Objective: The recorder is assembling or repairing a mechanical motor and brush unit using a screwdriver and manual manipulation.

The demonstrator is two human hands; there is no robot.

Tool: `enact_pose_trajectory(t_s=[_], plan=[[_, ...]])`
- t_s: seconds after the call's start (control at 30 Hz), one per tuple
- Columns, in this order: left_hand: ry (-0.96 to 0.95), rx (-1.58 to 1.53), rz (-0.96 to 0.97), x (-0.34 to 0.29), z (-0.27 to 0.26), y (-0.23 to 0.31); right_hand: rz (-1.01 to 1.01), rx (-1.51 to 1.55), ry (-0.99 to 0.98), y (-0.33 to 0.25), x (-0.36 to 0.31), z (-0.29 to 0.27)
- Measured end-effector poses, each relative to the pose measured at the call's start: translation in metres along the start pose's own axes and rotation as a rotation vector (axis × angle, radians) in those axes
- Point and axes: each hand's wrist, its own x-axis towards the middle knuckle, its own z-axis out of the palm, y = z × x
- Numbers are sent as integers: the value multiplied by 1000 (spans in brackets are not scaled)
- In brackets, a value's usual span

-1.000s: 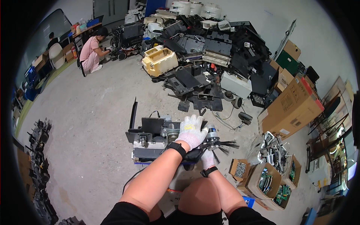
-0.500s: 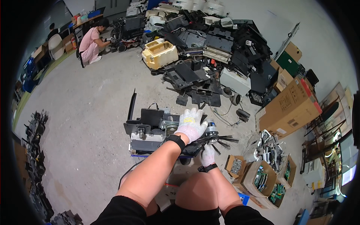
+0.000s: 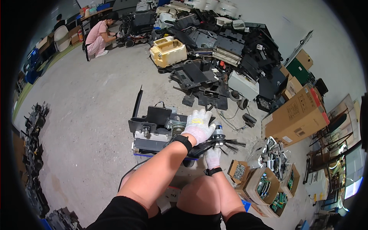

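A partly dismantled black and grey machine base [image 3: 153, 145] with a small wheel underneath stands on the floor before me. Gloved in white, my left hand [image 3: 200, 125] lies over the top at its right side, fingers curled down onto the frame. Just right of it, a silver cylindrical motor [image 3: 218, 132] sits above a round brush [image 3: 234, 145] with black bristles. Below that brush is my right hand [image 3: 213, 158], also gloved, reaching up against the machine's near right corner. Its fingers are hidden beneath the machine, so what they hold cannot be seen.
Beyond the machine rises a heap of dark plastic parts [image 3: 226, 46], with a cream tub [image 3: 168, 53]. At right stand a large carton [image 3: 295, 115] and boxes of circuit boards [image 3: 264, 186] and screws [image 3: 239, 171]. A person in pink [image 3: 97, 38] crouches far left.
The whole view has shifted slightly. Both hands stay at nearly the same places on the machine, with no clear change in their hold.
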Motion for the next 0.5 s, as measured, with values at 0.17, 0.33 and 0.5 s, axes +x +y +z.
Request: enact_pose_trajectory(t_s=[0.17, 0.33, 0.5], plan=[[4, -7, 10, 2, 0, 4, 62, 15, -23, -11, 3, -2], [10, -16, 11, 0, 0, 1, 63, 186, 66, -39, -4, 7], [-22, 23, 1, 2, 0, 4, 191, 286, -54, -45, -4, 1]])
